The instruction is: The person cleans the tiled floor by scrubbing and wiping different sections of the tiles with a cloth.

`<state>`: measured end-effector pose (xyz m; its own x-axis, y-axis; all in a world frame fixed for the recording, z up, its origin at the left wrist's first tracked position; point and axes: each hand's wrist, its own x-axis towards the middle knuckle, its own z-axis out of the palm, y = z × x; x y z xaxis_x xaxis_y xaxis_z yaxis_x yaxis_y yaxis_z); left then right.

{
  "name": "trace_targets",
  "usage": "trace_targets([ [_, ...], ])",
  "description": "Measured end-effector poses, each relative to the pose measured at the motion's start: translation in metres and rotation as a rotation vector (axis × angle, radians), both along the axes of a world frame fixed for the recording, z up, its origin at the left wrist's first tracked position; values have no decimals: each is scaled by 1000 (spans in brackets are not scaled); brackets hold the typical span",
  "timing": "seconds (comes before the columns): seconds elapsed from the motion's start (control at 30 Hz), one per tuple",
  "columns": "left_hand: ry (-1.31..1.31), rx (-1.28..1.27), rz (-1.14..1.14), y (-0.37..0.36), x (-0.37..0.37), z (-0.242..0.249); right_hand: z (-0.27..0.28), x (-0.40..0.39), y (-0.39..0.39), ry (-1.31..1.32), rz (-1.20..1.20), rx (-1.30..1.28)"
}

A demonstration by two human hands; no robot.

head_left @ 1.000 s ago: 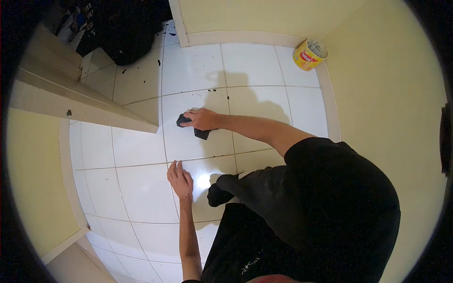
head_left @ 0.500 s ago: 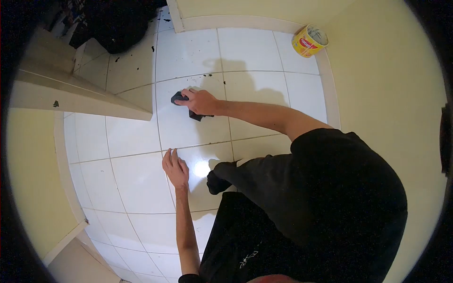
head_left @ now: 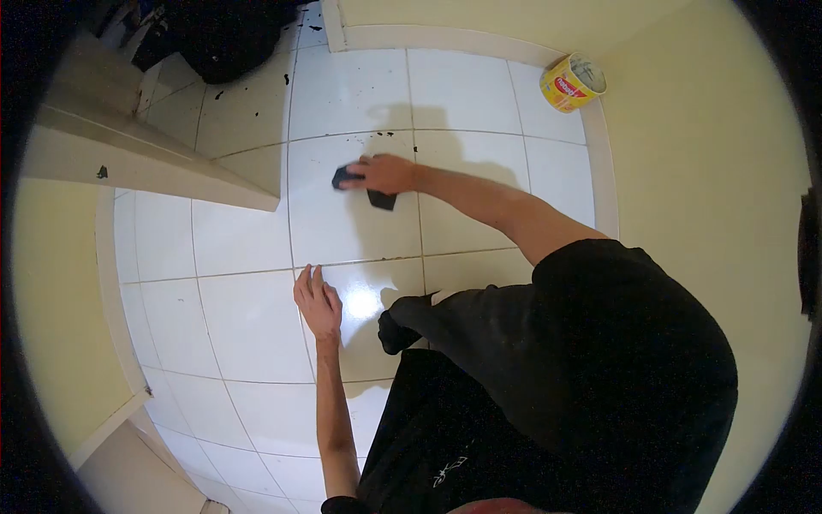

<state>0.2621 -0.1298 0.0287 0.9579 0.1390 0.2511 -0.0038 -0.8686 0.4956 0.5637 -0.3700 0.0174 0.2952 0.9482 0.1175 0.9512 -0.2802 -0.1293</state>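
Upper centre, on the white tiled floor [head_left: 248, 325], the right hand [head_left: 390, 174] has its fingers wrapped over a black cloth [head_left: 382, 200]. Left of centre, the left hand [head_left: 318, 306] rests, fingers loose. Dark flakes [head_left: 416, 149] speckle the upper tiles; a yellow tub [head_left: 565, 92] stands upper right by pale yellow walls [head_left: 702, 188].

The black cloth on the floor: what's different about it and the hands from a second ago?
Judged against the floor tiles, the right hand has moved a little to the right and slightly forward, taking the black cloth along. Nothing was picked up or let go. The left hand and yellow tub stayed put.
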Motion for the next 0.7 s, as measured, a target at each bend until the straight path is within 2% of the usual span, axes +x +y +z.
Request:
trace_targets([
  [0.1,1,7,-9,1,1,1,9,19,3,-12,-325,-60],
  [0.13,2,1,-7,1,1,1,11,24,3,26,-367,23],
  [0.23,11,-14,3,0,-1,3,35,14,8,98,-431,36],
  [0.27,12,-16,6,0,0,3,33,8,7,26,-381,85],
  [0.37,18,-9,16,0,2,5,51,-30,1,83,-233,-13],
  [0.5,2,-6,11,2,1,1,26,-71,-12,59,-21,-192],
  [0.53,3,1,13,2,0,0,14,-74,-17,-28,-5,-112],
  [0.7,26,-13,18,1,1,5,-2,-40,-22,-55,46,-112],
])
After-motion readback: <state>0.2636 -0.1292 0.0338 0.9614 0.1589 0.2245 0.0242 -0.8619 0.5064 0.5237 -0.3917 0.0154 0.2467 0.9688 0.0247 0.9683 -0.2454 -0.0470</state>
